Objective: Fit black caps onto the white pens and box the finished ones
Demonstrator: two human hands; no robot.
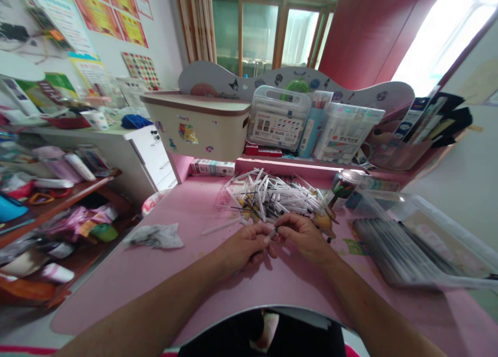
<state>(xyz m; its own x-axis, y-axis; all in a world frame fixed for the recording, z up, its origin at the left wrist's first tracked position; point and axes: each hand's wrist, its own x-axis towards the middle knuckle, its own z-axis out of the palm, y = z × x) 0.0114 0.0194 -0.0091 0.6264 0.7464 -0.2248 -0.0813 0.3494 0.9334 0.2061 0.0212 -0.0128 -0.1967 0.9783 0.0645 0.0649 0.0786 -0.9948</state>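
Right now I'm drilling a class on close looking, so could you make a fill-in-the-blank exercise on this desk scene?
1. The desk is coloured ____.
2. The left hand and right hand together hold one small ____ part.
3. The pile of white pen parts lies ____ the hands.
4. The crumpled rag lies to the ____ of the hands.

Missing words: pink; pen; behind; left

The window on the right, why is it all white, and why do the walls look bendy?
In the head view, the window is blown out white by daylight; the wide lens bows the walls and desk edge; the tray and shelf near the edges smear soft; both hands, left and right, and the pens stay fairly sharp.
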